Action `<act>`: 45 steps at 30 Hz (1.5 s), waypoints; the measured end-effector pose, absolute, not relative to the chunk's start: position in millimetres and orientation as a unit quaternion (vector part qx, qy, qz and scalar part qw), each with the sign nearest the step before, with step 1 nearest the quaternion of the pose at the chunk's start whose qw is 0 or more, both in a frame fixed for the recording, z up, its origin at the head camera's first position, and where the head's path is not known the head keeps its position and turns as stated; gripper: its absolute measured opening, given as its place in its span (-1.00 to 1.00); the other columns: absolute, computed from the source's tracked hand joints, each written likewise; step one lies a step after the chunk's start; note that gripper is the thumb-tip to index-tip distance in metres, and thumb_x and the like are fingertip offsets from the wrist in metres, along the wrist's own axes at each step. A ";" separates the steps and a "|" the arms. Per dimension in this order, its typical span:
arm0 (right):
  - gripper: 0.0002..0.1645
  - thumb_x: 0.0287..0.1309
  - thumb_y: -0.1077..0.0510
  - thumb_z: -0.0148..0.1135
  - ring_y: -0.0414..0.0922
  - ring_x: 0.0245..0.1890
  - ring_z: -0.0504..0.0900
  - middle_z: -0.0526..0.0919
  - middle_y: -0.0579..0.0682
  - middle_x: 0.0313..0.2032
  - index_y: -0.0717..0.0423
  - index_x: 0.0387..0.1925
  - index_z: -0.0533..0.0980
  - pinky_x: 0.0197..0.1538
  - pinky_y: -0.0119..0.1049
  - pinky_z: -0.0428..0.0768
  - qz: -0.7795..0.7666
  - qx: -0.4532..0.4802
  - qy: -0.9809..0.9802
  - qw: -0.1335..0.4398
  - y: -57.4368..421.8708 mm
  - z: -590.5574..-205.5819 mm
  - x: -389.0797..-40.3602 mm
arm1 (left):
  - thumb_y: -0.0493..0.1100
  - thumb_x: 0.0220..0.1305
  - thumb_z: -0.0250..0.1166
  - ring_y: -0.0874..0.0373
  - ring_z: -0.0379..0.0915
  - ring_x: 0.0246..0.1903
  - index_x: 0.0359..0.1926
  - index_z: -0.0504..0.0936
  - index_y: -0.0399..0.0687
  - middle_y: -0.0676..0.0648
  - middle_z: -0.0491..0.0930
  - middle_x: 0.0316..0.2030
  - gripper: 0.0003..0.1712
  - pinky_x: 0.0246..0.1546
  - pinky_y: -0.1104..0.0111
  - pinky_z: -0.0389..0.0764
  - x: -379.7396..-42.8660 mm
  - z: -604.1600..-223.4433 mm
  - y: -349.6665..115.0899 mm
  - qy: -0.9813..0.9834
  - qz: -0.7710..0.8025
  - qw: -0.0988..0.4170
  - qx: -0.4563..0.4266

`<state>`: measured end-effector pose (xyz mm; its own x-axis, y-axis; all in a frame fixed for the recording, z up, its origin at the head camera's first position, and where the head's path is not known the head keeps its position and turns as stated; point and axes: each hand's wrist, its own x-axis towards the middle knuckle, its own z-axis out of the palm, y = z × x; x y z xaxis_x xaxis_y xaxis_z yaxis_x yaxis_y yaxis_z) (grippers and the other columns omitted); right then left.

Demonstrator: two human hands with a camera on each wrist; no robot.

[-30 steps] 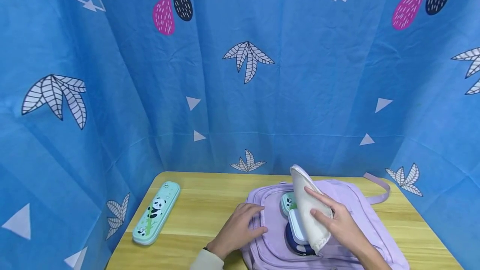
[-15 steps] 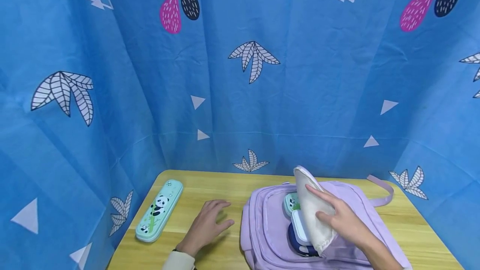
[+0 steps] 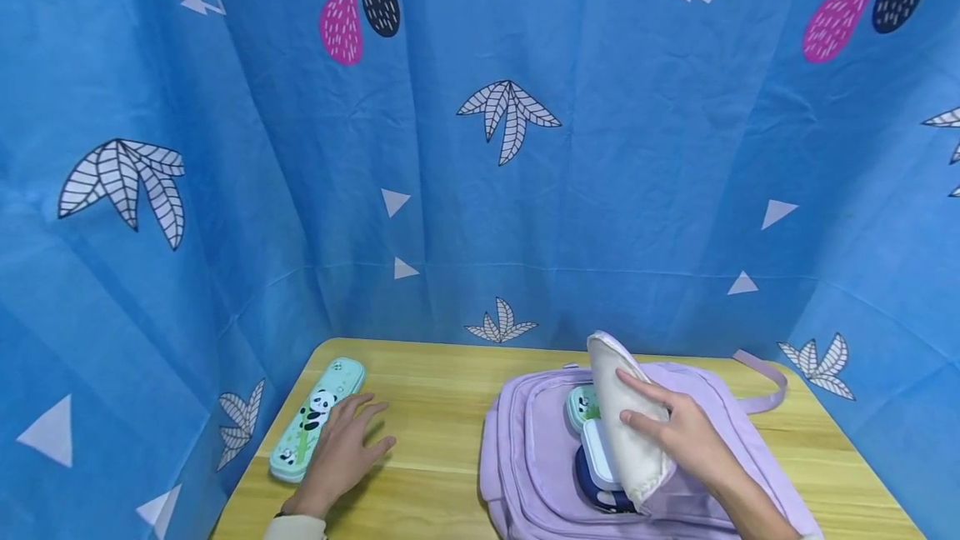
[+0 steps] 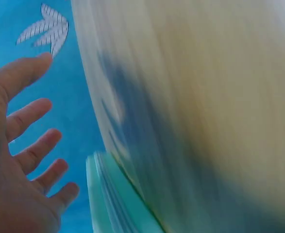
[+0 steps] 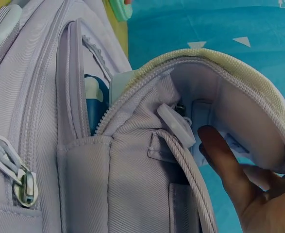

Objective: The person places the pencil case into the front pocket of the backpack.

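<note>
In the head view a light purple backpack [image 3: 506, 448] lies on the table with its front pocket unzipped. My right hand [image 3: 686, 436] grips the pocket's flap [image 3: 618, 411] and holds it up, its pale lining showing. Inside the pocket are a small green panda case [image 3: 579, 407], a light blue box [image 3: 598, 455] and a dark blue rounded item [image 3: 588, 486], all partly covered by the flap. My left hand [image 3: 341, 452], fingers spread and holding nothing, is over the right side of a mint green panda pencil case [image 3: 336, 380]. In the left wrist view the pencil case [image 4: 108, 194] is beside that hand.
The wooden table [image 3: 427, 473] carries the pencil case at the left and the backpack at the right. A backpack strap [image 3: 765, 377] sticks out toward the far right corner. A blue patterned curtain [image 3: 510, 215] encloses the back and sides.
My left hand has left the backpack's edge and moved left across the table to the pencil case. My right hand keeps holding the flap up. The head view has shifted slightly.
</note>
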<state>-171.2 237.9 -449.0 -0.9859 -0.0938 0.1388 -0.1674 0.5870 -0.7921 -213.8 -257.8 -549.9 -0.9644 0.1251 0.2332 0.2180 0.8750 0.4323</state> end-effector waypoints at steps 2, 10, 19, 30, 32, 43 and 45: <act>-0.25 0.41 0.09 0.45 0.40 0.53 0.40 0.40 0.39 0.53 0.02 0.56 0.46 0.40 0.05 0.62 0.457 0.081 -0.885 0.037 238.5 -450.7 -171.1 | -0.03 0.35 0.56 -0.40 0.15 0.56 0.39 0.65 -0.06 -0.30 0.43 0.51 -0.36 0.49 -0.41 0.26 -211.6 -548.2 -269.7 -0.966 -0.228 0.097 -0.071; -0.27 0.41 0.25 0.39 0.39 0.45 0.46 0.38 0.46 0.53 0.12 0.56 0.45 0.10 -0.31 0.73 0.483 0.111 -0.868 0.028 238.2 -452.3 -170.4 | -0.02 0.36 0.52 -0.52 -0.10 0.59 0.59 0.42 -0.07 -0.40 0.20 0.61 -0.14 0.47 -0.57 0.00 -204.0 -546.8 -307.2 -0.971 -0.232 0.049 0.011; -0.29 0.42 0.26 0.37 0.32 0.39 0.53 0.42 0.49 0.49 0.16 0.55 0.46 0.02 -0.40 0.71 0.497 0.108 -0.861 0.026 237.4 -452.1 -168.0 | 0.02 0.34 0.51 -0.54 -0.15 0.56 0.63 0.30 -0.15 -0.45 0.06 0.61 -0.03 0.42 -0.56 0.07 -201.6 -546.4 -327.9 -0.969 -0.234 0.024 0.081; -0.28 0.44 0.25 0.36 0.31 0.44 0.48 0.40 0.45 0.52 0.11 0.57 0.44 0.06 -0.41 0.69 0.500 0.103 -0.859 0.027 239.3 -455.1 -168.3 | 0.20 0.28 0.55 -0.55 0.19 0.39 0.66 0.21 -0.16 -0.55 0.11 0.54 0.14 0.34 -0.50 0.36 -201.9 -549.7 -338.1 -0.966 -0.230 -0.018 0.114; -0.27 0.44 0.25 0.36 0.30 0.42 0.51 0.38 0.45 0.53 0.10 0.58 0.43 0.03 -0.39 0.71 0.507 0.099 -0.856 0.022 239.6 -455.7 -167.8 | 0.18 0.26 0.57 -0.54 0.23 0.38 0.66 0.21 -0.17 -0.55 0.16 0.52 0.15 0.35 -0.47 0.37 -201.6 -550.1 -338.7 -0.965 -0.236 -0.018 0.114; -0.26 0.46 0.21 0.35 0.25 0.38 0.53 0.35 0.43 0.56 0.08 0.60 0.41 0.03 -0.36 0.75 0.522 0.101 -0.847 0.018 241.1 -457.6 -168.2 | -0.05 0.28 0.56 -0.51 0.35 0.37 0.62 0.28 -0.28 -0.57 0.29 0.49 0.02 0.35 -0.40 0.42 -200.6 -546.4 -335.7 -0.961 -0.253 0.019 0.106; -0.26 0.47 0.20 0.36 0.27 0.43 0.48 0.36 0.41 0.56 0.06 0.60 0.41 0.07 -0.40 0.71 0.517 0.102 -0.850 0.023 241.2 -457.8 -168.1 | -0.08 0.28 0.55 -0.51 0.35 0.38 0.61 0.29 -0.28 -0.57 0.30 0.49 0.00 0.36 -0.40 0.42 -201.0 -544.5 -333.1 -0.961 -0.256 0.025 0.102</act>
<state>-168.1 241.2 -457.8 -0.9780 -0.1499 0.1453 -0.1980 0.4449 -0.8734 -201.0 -333.1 -544.5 -0.9780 -0.2087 -0.0046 -0.1833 0.8481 0.4971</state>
